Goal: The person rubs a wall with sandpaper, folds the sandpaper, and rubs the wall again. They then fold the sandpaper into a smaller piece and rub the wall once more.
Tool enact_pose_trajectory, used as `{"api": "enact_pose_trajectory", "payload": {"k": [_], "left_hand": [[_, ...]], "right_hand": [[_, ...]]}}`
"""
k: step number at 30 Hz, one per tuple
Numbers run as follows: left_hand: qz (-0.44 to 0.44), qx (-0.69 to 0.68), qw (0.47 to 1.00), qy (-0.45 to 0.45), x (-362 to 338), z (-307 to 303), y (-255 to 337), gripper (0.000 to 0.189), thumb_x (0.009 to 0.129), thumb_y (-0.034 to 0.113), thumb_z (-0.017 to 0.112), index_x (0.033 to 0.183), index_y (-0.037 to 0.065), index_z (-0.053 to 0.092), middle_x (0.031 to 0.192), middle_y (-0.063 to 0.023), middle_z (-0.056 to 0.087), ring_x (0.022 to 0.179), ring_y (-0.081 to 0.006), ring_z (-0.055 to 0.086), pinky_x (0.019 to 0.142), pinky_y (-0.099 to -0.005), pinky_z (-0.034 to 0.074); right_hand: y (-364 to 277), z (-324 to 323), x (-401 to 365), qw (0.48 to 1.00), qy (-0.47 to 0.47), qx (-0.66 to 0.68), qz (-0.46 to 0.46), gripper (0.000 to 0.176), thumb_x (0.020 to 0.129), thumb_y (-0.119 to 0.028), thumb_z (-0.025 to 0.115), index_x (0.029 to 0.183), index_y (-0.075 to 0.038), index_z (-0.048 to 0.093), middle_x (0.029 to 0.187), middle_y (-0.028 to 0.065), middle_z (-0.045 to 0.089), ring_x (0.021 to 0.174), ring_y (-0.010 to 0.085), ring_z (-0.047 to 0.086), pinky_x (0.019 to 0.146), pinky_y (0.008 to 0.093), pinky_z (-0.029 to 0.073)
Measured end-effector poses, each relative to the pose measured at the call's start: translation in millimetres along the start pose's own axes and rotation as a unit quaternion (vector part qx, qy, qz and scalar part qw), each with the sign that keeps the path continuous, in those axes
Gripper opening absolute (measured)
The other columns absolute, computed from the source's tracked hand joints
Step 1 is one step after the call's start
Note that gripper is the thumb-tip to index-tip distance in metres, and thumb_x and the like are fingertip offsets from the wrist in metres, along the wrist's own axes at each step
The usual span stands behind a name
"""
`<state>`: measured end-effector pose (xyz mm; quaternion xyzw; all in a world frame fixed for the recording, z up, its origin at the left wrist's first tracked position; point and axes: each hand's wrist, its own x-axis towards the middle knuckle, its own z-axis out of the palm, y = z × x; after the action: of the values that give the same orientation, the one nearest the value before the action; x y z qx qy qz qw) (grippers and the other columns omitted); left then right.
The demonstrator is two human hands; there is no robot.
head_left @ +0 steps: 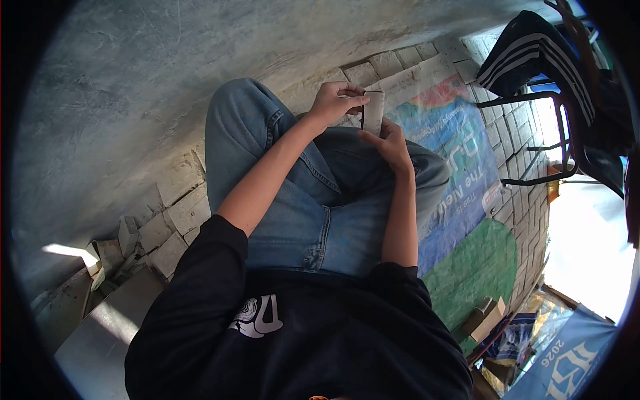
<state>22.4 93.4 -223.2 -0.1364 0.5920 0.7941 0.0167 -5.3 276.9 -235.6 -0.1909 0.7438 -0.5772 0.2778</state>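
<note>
Pale card (374, 112), held over the jeans (320, 220).
Left hand (335, 101) and right hand (389, 145), 2 fingertip grips closed on it; risk: so slight a pinch may slip, dropping it.

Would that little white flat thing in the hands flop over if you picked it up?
Probably not. The pale flat piece stands straight between the left hand and right hand without drooping, so it seems stiff. It is likely light, since both hands just pinch its edges. Thin as it looks, it might crease if squeezed hard.
</note>
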Motion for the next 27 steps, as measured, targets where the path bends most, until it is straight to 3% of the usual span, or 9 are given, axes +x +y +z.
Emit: {"api": "enact_pose_trajectory", "payload": {"k": [8, 13, 18, 27], "left_hand": [[0.033, 0.039, 0.998, 0.048, 5.5, -2.4, -3.9, 0.028, 0.074, 0.012, 0.074, 0.094, -0.004, 0.063, 0.085, -0.0089, 0.065, 0.072, -0.0124, 0.063, 0.06, -0.0239, 0.055], [0.004, 0.031, 0.999, 0.031, 1.8, 0.0, -2.4, 0.03, 0.079, 0.016, 0.071, 0.101, -0.003, 0.061, 0.091, -0.0085, 0.065, 0.078, -0.0127, 0.064, 0.066, -0.0236, 0.053], [-0.011, 0.032, 0.999, 0.012, -0.7, 2.0, 0.4, 0.035, 0.079, 0.018, 0.071, 0.105, -0.003, 0.059, 0.094, -0.0083, 0.065, 0.08, -0.0139, 0.065, 0.066, -0.0242, 0.053], [-0.018, 0.025, 1.0, 0.0, -1.1, 2.0, 0.9, 0.038, 0.079, 0.018, 0.071, 0.108, -0.002, 0.058, 0.096, -0.0086, 0.065, 0.083, -0.015, 0.065, 0.067, -0.0247, 0.052]], "right_hand": [[-5.6, 2.0, -0.6, 1.0, -0.012, 0.009, -0.018, 0.043, 0.074, -0.018, 0.074, 0.108, 0.005, 0.058, 0.087, 0.0041, 0.063, 0.078, 0.0093, 0.056, 0.07, 0.0234, 0.046], [-3.9, 0.1, -0.5, 1.0, 0.003, 0.014, -0.011, 0.042, 0.075, -0.017, 0.073, 0.107, 0.005, 0.058, 0.087, 0.0042, 0.063, 0.077, 0.0093, 0.057, 0.069, 0.0237, 0.046], [-1.3, -1.6, -0.7, 1.0, 0.001, 0.007, 0.024, 0.029, 0.078, -0.013, 0.071, 0.099, 0.004, 0.06, 0.082, 0.0041, 0.063, 0.075, 0.0098, 0.059, 0.07, 0.0239, 0.046], [3.8, -2.0, 0.7, 1.0, 0.01, -0.003, 0.023, 0.028, 0.078, -0.011, 0.071, 0.099, 0.004, 0.06, 0.083, 0.0045, 0.064, 0.075, 0.0097, 0.059, 0.07, 0.0237, 0.046]]}}
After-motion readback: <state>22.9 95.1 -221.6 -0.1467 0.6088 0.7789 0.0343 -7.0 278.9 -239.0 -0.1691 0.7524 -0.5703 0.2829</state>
